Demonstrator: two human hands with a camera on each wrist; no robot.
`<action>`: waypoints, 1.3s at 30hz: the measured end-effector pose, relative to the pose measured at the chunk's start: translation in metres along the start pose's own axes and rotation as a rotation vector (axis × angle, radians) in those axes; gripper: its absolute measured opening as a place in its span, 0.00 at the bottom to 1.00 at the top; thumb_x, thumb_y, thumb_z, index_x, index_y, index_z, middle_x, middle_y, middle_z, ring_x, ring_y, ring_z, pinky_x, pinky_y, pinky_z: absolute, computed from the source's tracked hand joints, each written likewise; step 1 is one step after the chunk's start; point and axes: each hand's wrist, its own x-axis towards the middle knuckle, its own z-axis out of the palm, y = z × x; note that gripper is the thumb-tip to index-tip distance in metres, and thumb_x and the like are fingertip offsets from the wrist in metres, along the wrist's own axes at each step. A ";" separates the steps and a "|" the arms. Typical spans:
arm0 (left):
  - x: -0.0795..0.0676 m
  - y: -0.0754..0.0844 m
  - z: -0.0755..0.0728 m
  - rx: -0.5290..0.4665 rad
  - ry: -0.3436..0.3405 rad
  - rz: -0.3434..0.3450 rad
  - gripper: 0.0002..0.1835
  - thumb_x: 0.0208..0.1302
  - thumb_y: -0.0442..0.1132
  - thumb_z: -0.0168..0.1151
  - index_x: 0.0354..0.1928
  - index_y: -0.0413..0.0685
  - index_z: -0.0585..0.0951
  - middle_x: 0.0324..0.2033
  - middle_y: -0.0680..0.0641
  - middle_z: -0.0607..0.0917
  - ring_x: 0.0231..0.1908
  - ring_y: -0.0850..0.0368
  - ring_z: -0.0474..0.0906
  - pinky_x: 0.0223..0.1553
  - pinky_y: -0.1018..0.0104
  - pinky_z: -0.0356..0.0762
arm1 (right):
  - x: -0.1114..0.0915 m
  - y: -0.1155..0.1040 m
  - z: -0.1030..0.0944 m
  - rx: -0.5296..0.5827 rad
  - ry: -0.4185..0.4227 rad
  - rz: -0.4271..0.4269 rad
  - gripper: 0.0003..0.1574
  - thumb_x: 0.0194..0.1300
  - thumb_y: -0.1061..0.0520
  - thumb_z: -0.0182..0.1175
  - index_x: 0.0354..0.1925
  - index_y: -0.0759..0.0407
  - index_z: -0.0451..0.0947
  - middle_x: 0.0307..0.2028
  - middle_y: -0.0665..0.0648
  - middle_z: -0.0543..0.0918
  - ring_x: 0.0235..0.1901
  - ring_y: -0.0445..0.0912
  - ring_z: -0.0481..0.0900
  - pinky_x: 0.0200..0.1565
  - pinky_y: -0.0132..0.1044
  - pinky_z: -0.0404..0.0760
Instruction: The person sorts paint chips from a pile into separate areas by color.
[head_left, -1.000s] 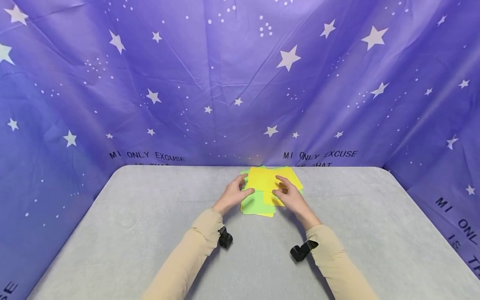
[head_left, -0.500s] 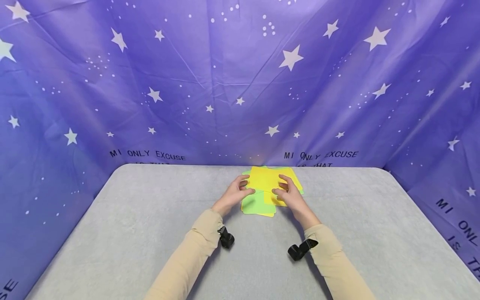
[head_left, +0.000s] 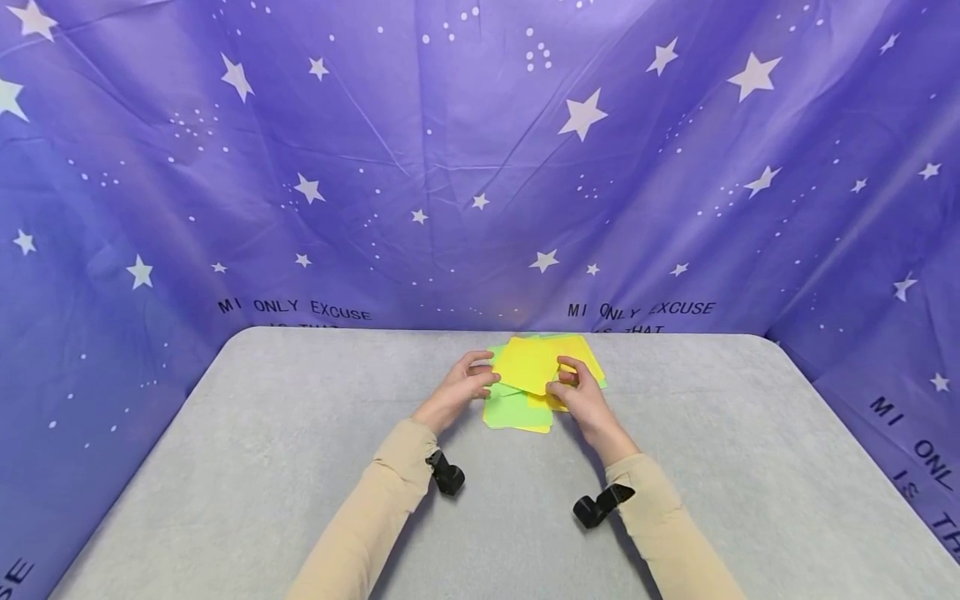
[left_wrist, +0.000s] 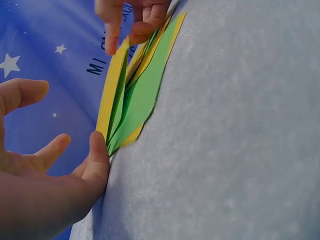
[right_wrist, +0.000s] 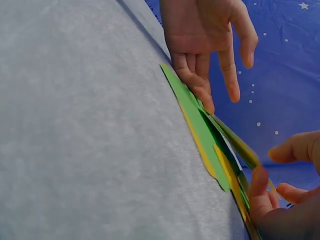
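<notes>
A yellow paper card (head_left: 525, 365) lies tilted atop a loose pile of yellow and green cards near the table's far edge. My right hand (head_left: 588, 404) pinches its near right corner, which is raised off the pile, as the left wrist view shows. On the other side, my left hand (head_left: 456, 389) has its fingers spread, and one digit touches the card's left end. Beneath, a green card (head_left: 517, 411) sticks out toward me, with a yellow one showing under its edge. Another yellow card (head_left: 583, 354) lies at the right of the pile.
The grey table (head_left: 315, 467) has its far edge just behind the pile. A purple curtain (head_left: 450, 167) with white stars hangs behind and at both sides. Black cameras are strapped to both wrists.
The top yellow card has turned, its near right corner coming toward me and up. My left hand has shifted slightly left. My right hand's fingers have closed on the card.
</notes>
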 end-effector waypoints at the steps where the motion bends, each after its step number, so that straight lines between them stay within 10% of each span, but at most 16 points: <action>1: 0.000 0.000 0.000 -0.014 -0.002 -0.001 0.32 0.61 0.32 0.57 0.67 0.33 0.62 0.56 0.32 0.70 0.50 0.46 0.74 0.50 0.57 0.74 | 0.000 0.001 0.001 -0.004 0.009 -0.003 0.37 0.62 0.70 0.54 0.68 0.69 0.57 0.48 0.63 0.65 0.45 0.50 0.67 0.42 0.29 0.76; 13: -0.001 0.000 -0.002 -0.050 -0.012 -0.047 0.27 0.64 0.31 0.56 0.65 0.34 0.65 0.48 0.38 0.72 0.42 0.53 0.73 0.51 0.58 0.74 | -0.004 0.005 0.002 -0.040 0.018 -0.019 0.36 0.60 0.71 0.53 0.67 0.68 0.61 0.53 0.64 0.63 0.51 0.51 0.61 0.36 0.26 0.70; 23: -0.009 -0.006 -0.006 -0.109 -0.079 -0.037 0.26 0.64 0.24 0.53 0.64 0.34 0.64 0.37 0.45 0.70 0.34 0.58 0.72 0.40 0.68 0.74 | -0.015 0.004 0.002 -0.063 -0.039 -0.078 0.37 0.58 0.72 0.55 0.67 0.66 0.65 0.53 0.63 0.65 0.23 0.37 0.60 0.28 0.28 0.65; 39: -0.029 -0.008 -0.015 -0.031 -0.075 -0.011 0.27 0.61 0.21 0.55 0.63 0.36 0.67 0.40 0.44 0.76 0.31 0.57 0.74 0.34 0.67 0.75 | -0.032 0.006 0.004 -0.072 -0.076 -0.098 0.35 0.58 0.71 0.59 0.65 0.68 0.67 0.50 0.65 0.70 0.32 0.41 0.71 0.31 0.26 0.71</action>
